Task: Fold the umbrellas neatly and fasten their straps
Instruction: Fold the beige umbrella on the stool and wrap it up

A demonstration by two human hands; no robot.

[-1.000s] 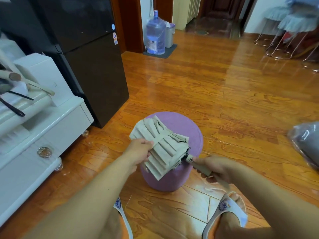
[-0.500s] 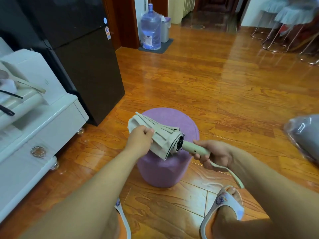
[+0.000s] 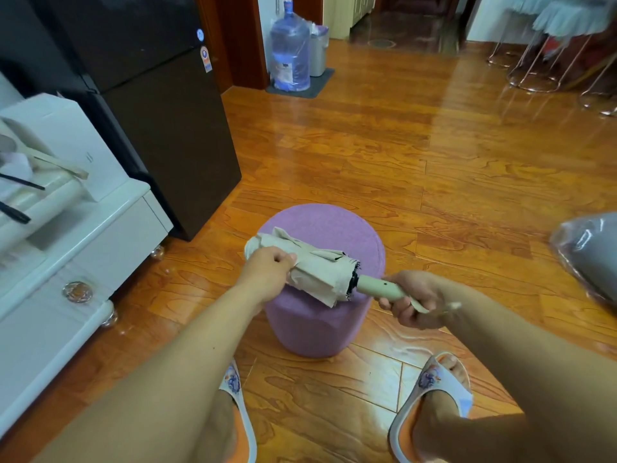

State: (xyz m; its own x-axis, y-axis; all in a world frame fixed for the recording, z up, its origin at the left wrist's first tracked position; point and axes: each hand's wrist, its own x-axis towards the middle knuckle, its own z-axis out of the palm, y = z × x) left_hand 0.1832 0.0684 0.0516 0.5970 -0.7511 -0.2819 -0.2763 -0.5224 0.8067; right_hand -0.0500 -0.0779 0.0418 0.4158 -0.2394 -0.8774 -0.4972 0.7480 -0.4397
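Note:
A beige folding umbrella point(image 3: 320, 272) lies nearly level just above a round purple stool point(image 3: 347, 228), its canopy gathered into a loose roll. My left hand point(image 3: 267, 270) grips the rolled canopy near its far end. My right hand point(image 3: 412, 297) holds the pale green handle point(image 3: 377, 287), and the wrist cord hangs out below that hand. I cannot make out the strap among the folds of cloth.
A black fridge point(image 3: 157, 105) and a white cabinet point(image 3: 66, 248) stand to the left. A water jug point(image 3: 289, 56) is at the back, chairs point(image 3: 561, 45) at far right. A plastic-wrapped grey bundle point(image 3: 591, 255) lies on the wooden floor at right. My slippered feet are below.
The canopy went from spread pleats to a tighter roll. My left hand closed round it and the umbrella swung more level. The right hand kept hold of the handle.

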